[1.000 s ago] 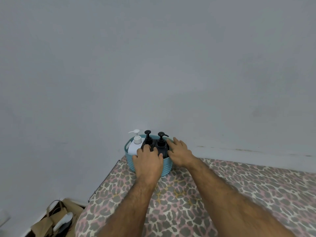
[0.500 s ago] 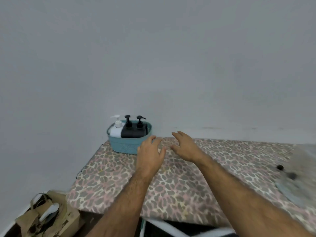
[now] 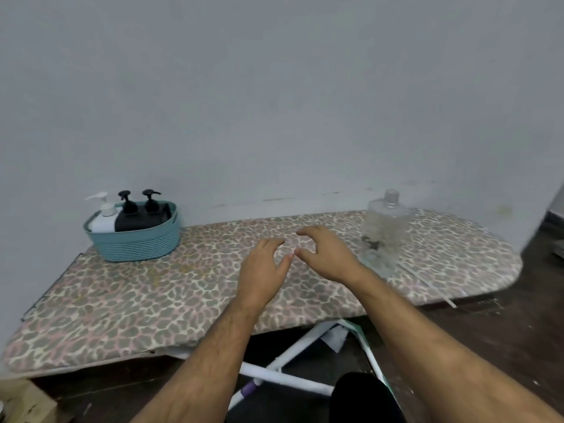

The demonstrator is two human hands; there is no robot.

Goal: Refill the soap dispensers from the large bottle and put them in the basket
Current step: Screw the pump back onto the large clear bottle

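A teal basket [image 3: 137,244] stands at the back left of the leopard-print ironing board [image 3: 137,303]. Inside it stand one white pump dispenser [image 3: 103,216] and two black pump dispensers [image 3: 129,216] [image 3: 152,213], all upright. A large clear bottle [image 3: 386,221] without a cap stands at the right of the board, blurred. My left hand [image 3: 262,273] and my right hand [image 3: 325,254] hover side by side above the board's middle, fingers loosely spread, holding nothing. Both are well to the right of the basket.
A grey wall runs behind the board. White metal legs [image 3: 293,352] of the board show below its front edge on a dark floor. A cardboard box [image 3: 21,401] sits at the lower left corner.
Both hands let go of the dispensers in the basket and drew back toward the board's middle. The view swung right, bringing the clear bottle into sight.
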